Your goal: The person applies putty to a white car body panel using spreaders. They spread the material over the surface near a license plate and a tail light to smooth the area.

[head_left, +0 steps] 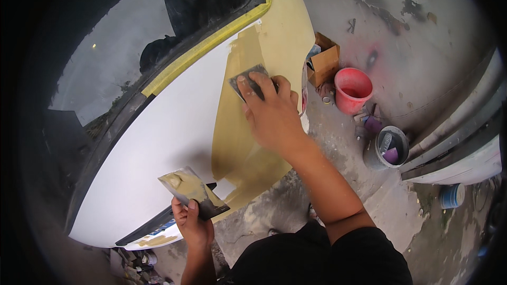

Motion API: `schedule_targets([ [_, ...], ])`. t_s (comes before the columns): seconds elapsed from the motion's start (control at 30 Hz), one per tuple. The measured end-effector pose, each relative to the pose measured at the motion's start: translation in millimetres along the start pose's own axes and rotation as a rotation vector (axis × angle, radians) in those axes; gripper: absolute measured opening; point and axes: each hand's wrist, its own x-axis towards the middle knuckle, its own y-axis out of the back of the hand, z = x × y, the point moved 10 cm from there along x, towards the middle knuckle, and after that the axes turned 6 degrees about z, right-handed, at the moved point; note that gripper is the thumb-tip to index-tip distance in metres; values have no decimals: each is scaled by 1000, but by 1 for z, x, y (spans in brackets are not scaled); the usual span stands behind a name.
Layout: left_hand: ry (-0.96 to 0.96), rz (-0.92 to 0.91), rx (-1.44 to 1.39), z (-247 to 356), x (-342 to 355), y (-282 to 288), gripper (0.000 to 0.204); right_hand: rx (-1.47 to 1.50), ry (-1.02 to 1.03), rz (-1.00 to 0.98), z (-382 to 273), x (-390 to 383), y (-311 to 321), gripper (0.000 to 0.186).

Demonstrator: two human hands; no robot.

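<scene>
My left hand pinches plate: long axis upper-left to lower-right, tan-smeared. My right hand grips spreader: edge facing upper-left, dark grey.

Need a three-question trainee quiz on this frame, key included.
1. Which hand holds the dark, flat, rectangular spreader over the tan coating on the glossy white car panel?
2. True or false: the thin, flat, greyish plate in the left hand carries tan paste.
3. Which stands closest to the open brown cardboard box?
A) blue cylindrical tub
B) round red bucket
C) round grey bucket

Key:
1. The right hand.
2. True.
3. B.
</scene>
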Motion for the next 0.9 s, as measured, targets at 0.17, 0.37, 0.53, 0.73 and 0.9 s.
schedule_targets([
  [0.17,33,-38,32,3,4,4,37,10,-81,35,-11,-54,-29,47],
  [0.37,51,-51,56,1,5,12,37,71,-172,38,-25,-128,-66,43],
  [0.53,142,-60,14,-5,1,11,35,156,-223,-181,-47,-180,-67,42],
  [0.73,135,-86,-77,-20,-7,-27,34,1327,-179,-346,-66,-156,5,39],
  [0.9,39,-66,-57,-10,1,-55,33,636,-118,-188,-3,-147,16,35],
])
